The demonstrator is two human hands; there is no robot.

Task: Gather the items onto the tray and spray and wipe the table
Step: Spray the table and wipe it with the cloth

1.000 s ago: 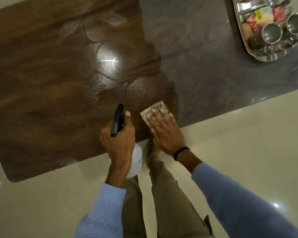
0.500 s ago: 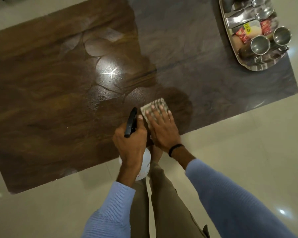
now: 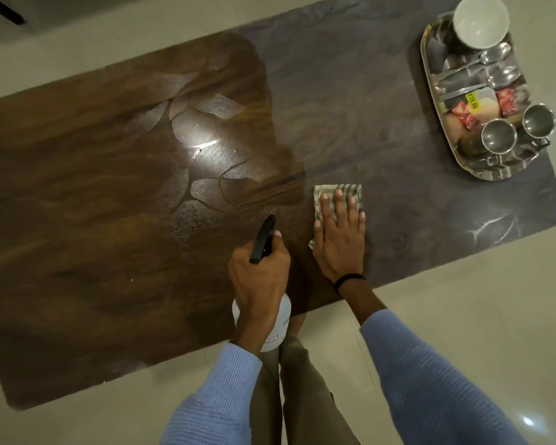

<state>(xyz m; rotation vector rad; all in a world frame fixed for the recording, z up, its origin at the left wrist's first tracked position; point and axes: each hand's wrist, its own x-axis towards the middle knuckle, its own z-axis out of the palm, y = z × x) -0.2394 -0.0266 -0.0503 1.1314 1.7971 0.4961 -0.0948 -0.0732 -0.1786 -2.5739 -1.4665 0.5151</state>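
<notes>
My left hand [image 3: 260, 277] grips a white spray bottle [image 3: 278, 329] with a black trigger head [image 3: 263, 239], held over the table's near edge. Just to its right, my right hand [image 3: 340, 239] presses flat with straight fingers on a folded striped cloth [image 3: 337, 195] on the dark stone table [image 3: 366, 107]. The table's left part looks wet and brown with glossy streaks; the right part is dull grey. A steel tray [image 3: 430, 78] at the far right corner carries a white cup [image 3: 480, 20], two steel cups [image 3: 498, 136], spoons and red sachets.
Pale tiled floor [image 3: 463, 300] surrounds the table on all sides. My legs in khaki trousers [image 3: 302, 396] stand against the near table edge. A dark object shows at the top left corner [image 3: 0, 8].
My right hand has slid the cloth to the right and away from the near edge, onto the dull grey part. My left hand still holds the bottle. The view has shifted, showing more of the tray.
</notes>
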